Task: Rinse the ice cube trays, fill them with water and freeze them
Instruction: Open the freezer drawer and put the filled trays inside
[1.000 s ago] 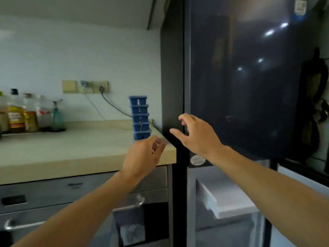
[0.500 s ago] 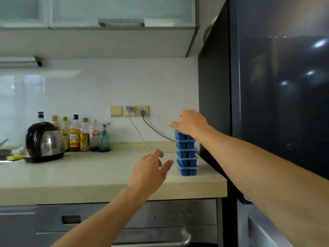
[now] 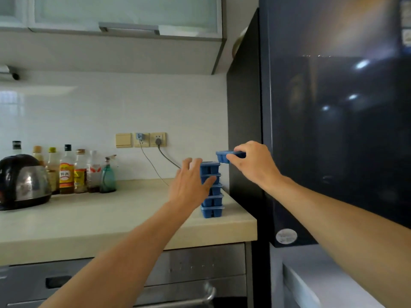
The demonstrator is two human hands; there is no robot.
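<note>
At the far left a dark kettle stands on the pale counter. Beside it, along the white wall, is a row of bottles, and then a green spray bottle. Higher on the wall are the wall sockets, with two cables hanging down.

The left hand reaches forward with its fingers straight and spread, holding nothing. It is just beside the stack of ice cube trays, and its thumb lies in front of the upper trays; I cannot tell if it touches them. This blue stack stands on the right end of the counter, close to the wall.

Just above the stack and a little to its right, the right hand pinches a single tray between thumb and curled fingers, apart from the stack. Behind this hand is the dark, glossy refrigerator.
</note>
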